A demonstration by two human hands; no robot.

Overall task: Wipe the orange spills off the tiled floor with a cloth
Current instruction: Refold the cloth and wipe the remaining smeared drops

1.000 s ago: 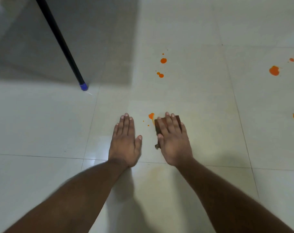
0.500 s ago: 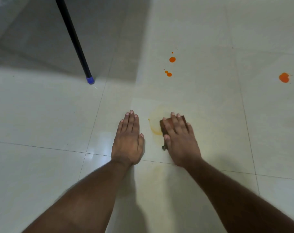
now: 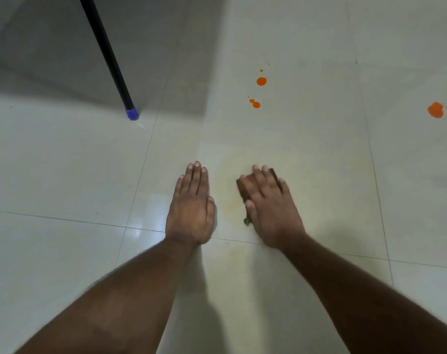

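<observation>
My right hand point(image 3: 271, 208) lies flat with straight fingers on a small folded brown cloth point(image 3: 243, 186), pressing it to the pale tiled floor point(image 3: 64, 162); most of the cloth is hidden under the hand. My left hand point(image 3: 191, 208) rests palm down on the tile just left of it, fingers straight and together. Between the two hands a faint yellowish smear point(image 3: 228, 200) marks the tile. Farther ahead lie orange drops: a round one point(image 3: 261, 81) and a pair of smaller ones point(image 3: 255, 104). A larger orange blot point(image 3: 435, 110) sits at the far right.
A thin black leg with a blue tip point(image 3: 132, 114) stands on the floor at the upper left, slanting up out of view. A dark shadow covers the tiles behind it. Grout lines cross the floor near my wrists.
The orange spot beside the cloth has been wiped into a faint smear. My right hand slid the cloth slightly rightward, and the view shifted left, so the spills at the far right left the frame.
</observation>
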